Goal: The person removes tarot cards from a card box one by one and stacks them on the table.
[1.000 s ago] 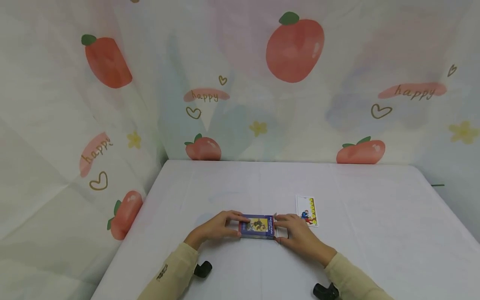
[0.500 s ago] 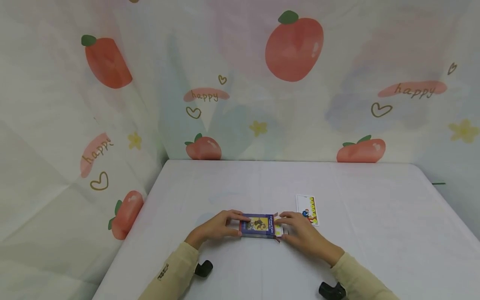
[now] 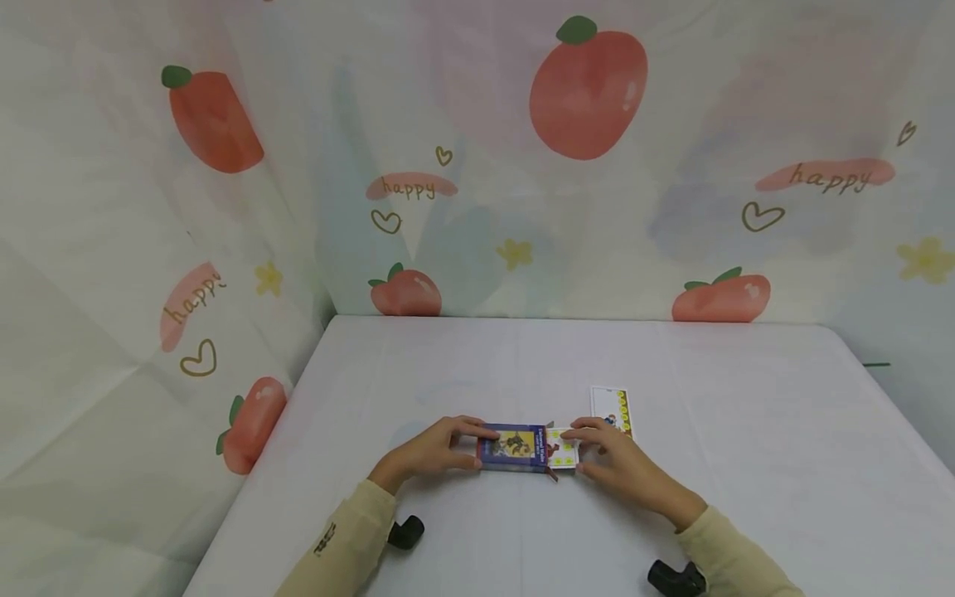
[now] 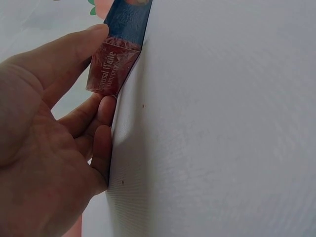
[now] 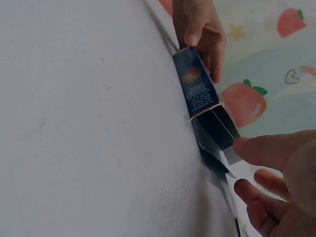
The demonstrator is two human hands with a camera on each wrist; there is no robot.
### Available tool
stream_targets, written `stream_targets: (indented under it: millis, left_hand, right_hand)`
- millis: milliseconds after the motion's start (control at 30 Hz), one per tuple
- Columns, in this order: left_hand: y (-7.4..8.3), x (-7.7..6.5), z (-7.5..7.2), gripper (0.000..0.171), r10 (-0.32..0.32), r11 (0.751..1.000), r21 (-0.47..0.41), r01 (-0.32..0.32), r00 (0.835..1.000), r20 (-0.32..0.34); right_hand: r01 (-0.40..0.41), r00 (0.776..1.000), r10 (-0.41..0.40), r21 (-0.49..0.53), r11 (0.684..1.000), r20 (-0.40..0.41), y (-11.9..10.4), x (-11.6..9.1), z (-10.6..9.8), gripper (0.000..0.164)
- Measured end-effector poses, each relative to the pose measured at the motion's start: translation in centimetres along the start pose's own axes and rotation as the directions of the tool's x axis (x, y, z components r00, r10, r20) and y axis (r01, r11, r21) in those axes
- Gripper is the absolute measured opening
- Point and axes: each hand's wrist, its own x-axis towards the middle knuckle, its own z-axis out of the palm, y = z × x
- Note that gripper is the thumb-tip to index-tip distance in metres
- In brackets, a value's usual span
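Note:
A blue tarot card box (image 3: pixel 515 448) lies flat on the white table, its yellow picture upward. My left hand (image 3: pixel 433 452) grips the box's left end between thumb and fingers; the red end panel (image 4: pixel 112 69) with lettering shows in the left wrist view. From the open right end a stack of cards (image 3: pixel 561 448) sticks partly out, white with yellow and red print. My right hand (image 3: pixel 627 466) pinches the outer end of these cards. A loose end flap (image 5: pixel 213 160) hangs below the opening in the right wrist view.
A white printed card (image 3: pixel 610 401) with a yellow strip lies behind my right hand, which partly covers it. Black wrist devices (image 3: pixel 406 532) sit at both sleeves. A fruit-patterned curtain (image 3: pixel 477 166) stands along the table's far edge and left side.
My right hand has moved right, drawing the cards partly out of the box. The left hand and the box have stayed nearly in place.

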Motion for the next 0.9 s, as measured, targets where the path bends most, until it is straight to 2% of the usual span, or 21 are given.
stream_targets:
  millis: [100,200,367,433,600,767,900]
  left_hand:
    - [0.0,0.1,0.0,0.046,0.000,1.000,-0.001,0.000,1.000,0.002]
    - [0.0,0.1,0.0,0.046,-0.004,1.000,0.004,0.004,1.000,0.001]
    - [0.1,0.0,-0.1,0.046,-0.008,1.000,0.009,0.008,1.000,0.000]
    - [0.2,-0.1,-0.1,0.046,-0.009,1.000,0.007,0.009,1.000,0.001]
    - [0.3,-0.1,0.0,0.047,-0.006,1.000,0.018,0.005,1.000,0.004]
    - [0.2,-0.1,0.0,0.047,-0.004,1.000,0.027,0.004,1.000,0.004]
    - [0.1,-0.1,0.0,0.047,-0.003,1.000,0.023,0.003,1.000,0.002]
  right_hand:
    - [0.004,1.000,-0.004,0.047,0.999,-0.002,0.3,-0.1,-0.1,0.044]
    - [-0.031,0.999,0.029,0.115,0.993,0.013,0.6,-0.2,-0.2,0.047]
    - [-0.088,0.995,0.076,0.250,0.964,0.057,1.3,-0.4,-0.3,0.051]
    - [-0.081,0.996,0.069,0.280,0.956,0.051,1.5,-0.5,-0.4,0.053]
    - [-0.078,0.997,0.075,0.284,0.956,0.021,1.6,-0.6,-0.6,0.055]
    - [-0.091,0.996,0.088,0.236,0.967,0.021,1.8,-0.6,-1.0,0.049]
    - [-0.148,0.989,0.150,0.207,0.967,0.006,1.9,-0.7,-1.3,0.044]
